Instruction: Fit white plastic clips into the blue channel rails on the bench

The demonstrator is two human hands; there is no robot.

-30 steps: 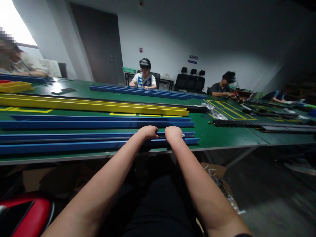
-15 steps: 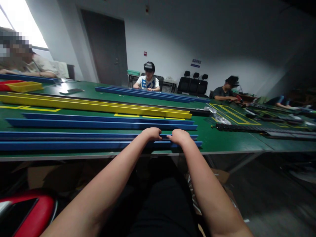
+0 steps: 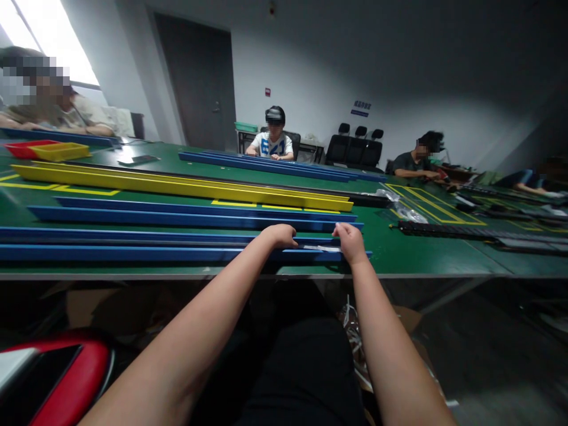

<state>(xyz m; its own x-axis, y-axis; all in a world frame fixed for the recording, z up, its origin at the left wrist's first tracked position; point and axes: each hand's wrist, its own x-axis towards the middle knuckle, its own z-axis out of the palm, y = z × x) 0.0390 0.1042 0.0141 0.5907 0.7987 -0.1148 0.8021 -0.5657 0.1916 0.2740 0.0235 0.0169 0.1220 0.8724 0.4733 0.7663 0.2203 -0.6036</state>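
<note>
Long blue rails lie side by side on the green table. My left hand (image 3: pixel 283 235) rests at the nearest blue rail (image 3: pixel 133 253), near its right end, fingers curled over the channel; what they grip, if anything, is hidden. A thin white strip (image 3: pixel 323 248) lies in that channel between my hands. Toward the rail's right end, my right hand (image 3: pixel 348 238) is raised slightly above the channel with thumb and fingers pinched together; anything between them is too small to make out. Another blue rail (image 3: pixel 177 218) lies just beyond.
A yellow rail (image 3: pixel 186 184) and more blue rails (image 3: pixel 266 165) lie farther back. Red (image 3: pixel 31 148) and yellow (image 3: pixel 66 152) trays stand at the left. Black strips (image 3: pixel 444 231) lie at the right. Several people sit around the table (image 3: pixel 412 260).
My right hand has moved right along the rail and lifted a little, away from my left hand. The white strip now shows between them. The view has shifted slightly.
</note>
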